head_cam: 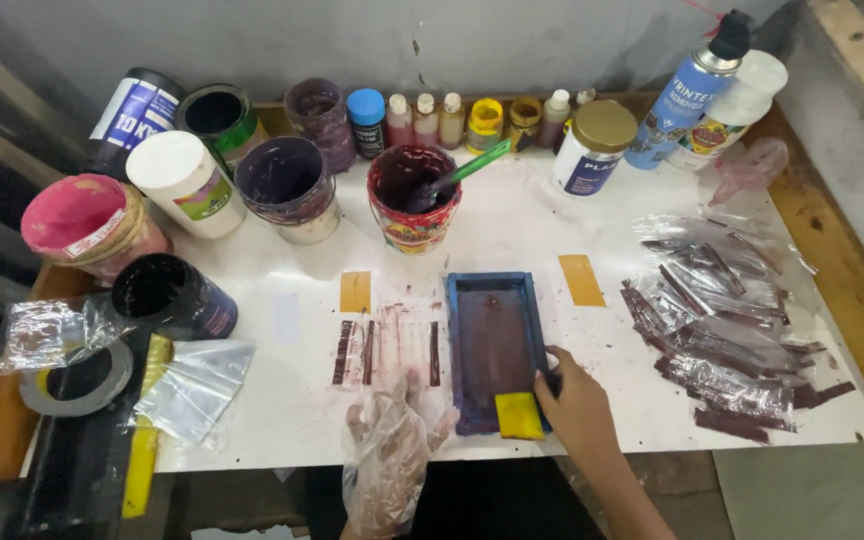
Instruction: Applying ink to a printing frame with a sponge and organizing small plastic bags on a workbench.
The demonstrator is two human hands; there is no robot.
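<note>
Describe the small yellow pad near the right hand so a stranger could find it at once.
On the white table, find the blue framed screen at the front edge. The yellow pad sits on its near right corner beside the right hand, squarer and brighter than the two flat mustard tape patches.

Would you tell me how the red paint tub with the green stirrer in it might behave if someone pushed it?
The red paint tub is open and looks partly filled, so it probably slides heavily and could slop. The green stirrer leans over its rim and may swing or fall out. The tub's base seems wide, so tipping seems unlikely.
</note>
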